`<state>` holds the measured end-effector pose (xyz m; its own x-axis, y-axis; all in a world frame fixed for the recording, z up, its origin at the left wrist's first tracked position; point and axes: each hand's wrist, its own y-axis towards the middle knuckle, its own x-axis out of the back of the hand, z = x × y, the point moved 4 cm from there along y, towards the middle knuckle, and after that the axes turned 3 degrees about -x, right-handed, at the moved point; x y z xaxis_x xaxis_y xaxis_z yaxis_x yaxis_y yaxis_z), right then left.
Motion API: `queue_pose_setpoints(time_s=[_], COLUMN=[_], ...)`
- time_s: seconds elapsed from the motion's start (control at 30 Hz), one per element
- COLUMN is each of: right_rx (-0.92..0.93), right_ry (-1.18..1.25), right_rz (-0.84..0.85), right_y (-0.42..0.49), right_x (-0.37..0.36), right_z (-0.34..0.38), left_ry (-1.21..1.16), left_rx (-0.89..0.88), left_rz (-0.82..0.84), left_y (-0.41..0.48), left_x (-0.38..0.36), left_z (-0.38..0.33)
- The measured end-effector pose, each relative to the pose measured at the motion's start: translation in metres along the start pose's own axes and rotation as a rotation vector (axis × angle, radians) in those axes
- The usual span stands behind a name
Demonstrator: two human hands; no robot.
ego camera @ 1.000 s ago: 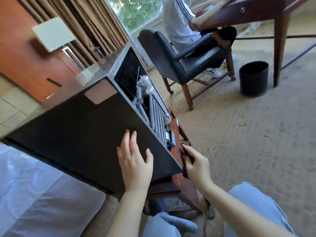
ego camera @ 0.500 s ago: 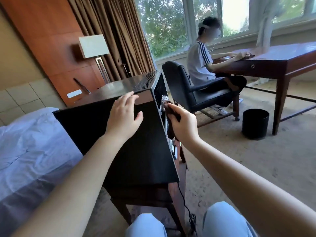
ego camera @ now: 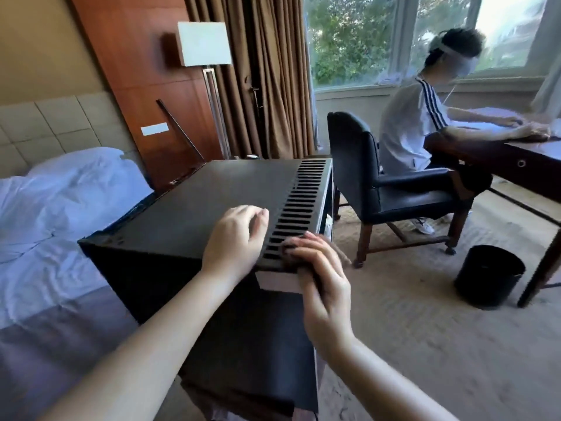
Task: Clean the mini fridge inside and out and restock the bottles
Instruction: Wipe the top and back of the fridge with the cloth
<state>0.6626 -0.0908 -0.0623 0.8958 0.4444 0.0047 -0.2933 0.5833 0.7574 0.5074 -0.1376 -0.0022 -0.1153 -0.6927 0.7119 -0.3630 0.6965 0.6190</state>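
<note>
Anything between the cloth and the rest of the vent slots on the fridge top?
Nothing visible. The right hand holds the cloth on the vent's near end; the slots beyond are bare. The left hand rests beside them on the fridge top.

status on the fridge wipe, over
Left hand rests on mini fridge top. Right hand holds cloth on vent slots. Nothing blocking.

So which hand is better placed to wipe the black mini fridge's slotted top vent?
Probably the right hand: it holds the dark brown cloth against the vent slots; the left hand is bare.
</note>
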Motion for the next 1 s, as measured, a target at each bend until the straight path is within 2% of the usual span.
queue_pose_setpoints(time_s=[0.1,0.17,0.37,0.47,0.53,0.6,0.67,0.83,0.9,1.0], right_rx=[0.102,0.101,-0.312,-0.412,-0.379,-0.322,-0.306,-0.207,-0.153,-0.083], right_ry=[-0.063,-0.072,-0.167,-0.159,-0.099,-0.035,-0.009,-0.088,-0.097,-0.115], right_rz=[0.23,0.372,0.34,0.344,0.411,0.505,0.618,1.045,1.142,1.184], right_y=[0.009,0.03,0.094,0.089,0.071,0.051,0.039,0.059,0.066,0.068], right_x=[0.012,0.021,0.014,0.017,0.02,0.021,0.024,0.036,0.036,0.038], right_z=[0.003,-0.005,-0.064,-0.054,-0.027,0.0,0.01,0.0,0.001,-0.002], left_ry=[0.024,0.032,0.039,-0.019,-0.107,-0.18,-0.153,-0.06,-0.06,-0.104], left_rx=[0.042,0.085,0.19,0.259,0.391,0.571,0.667,0.744,0.759,0.807], left_rz=[0.05,0.068,0.196,0.254,0.211,0.094,-0.003,-0.052,-0.067,-0.038], left_y=[-0.003,-0.001,0.001,0.004,0.011,0.015,0.014,0.003,0.003,0.001], left_x=[-0.004,-0.002,0.0,-0.001,0.001,0.005,0.006,-0.011,-0.009,-0.002], left_z=[0.003,0.002,-0.001,0.001,0.005,0.006,-0.003,-0.041,-0.043,-0.039])
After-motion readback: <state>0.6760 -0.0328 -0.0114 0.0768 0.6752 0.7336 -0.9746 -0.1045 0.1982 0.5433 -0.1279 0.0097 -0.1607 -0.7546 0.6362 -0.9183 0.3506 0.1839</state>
